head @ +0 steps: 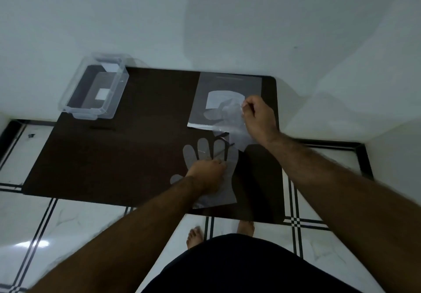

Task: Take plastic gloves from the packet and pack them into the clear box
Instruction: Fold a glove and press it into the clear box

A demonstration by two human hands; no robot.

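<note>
- Standing at a dark table (114, 156) set against a white wall (159, 19), both bare forearms reaching forward and down over it.
- Extending from the lower left, wrist bent slightly, the left hand (208, 174) pressing palm-down on a plastic glove (205, 151) lying flat near the table's front edge.
- Curling loosely on that glove, left fingers (218, 162) seeming to pinch at the film near its palm; cannot tell for certain whether gripping or only holding it down.
- Pointing away from the body, the flat glove's fingers spreading toward the packet (225, 92), its cuff reaching the table's near edge.
- Reaching further out from the right, the right hand (257, 119) hovering knuckles-up over the packet's near right side, fingers bunched together.
- Pinching a thin sheet of clear film (237, 131) between right thumb and fingertips (245, 105), the sheet trailing down out of the packet's open end toward the flat glove.
- Lying flat at the table's far right, the packet showing a pale label through its face.
- Sitting open at the far left corner, well apart from both hands, the clear box (95, 87) overhanging the table edge slightly.
- Showing below, bare feet (194, 235) on a white tiled floor (68, 224) with dark lines.
</note>
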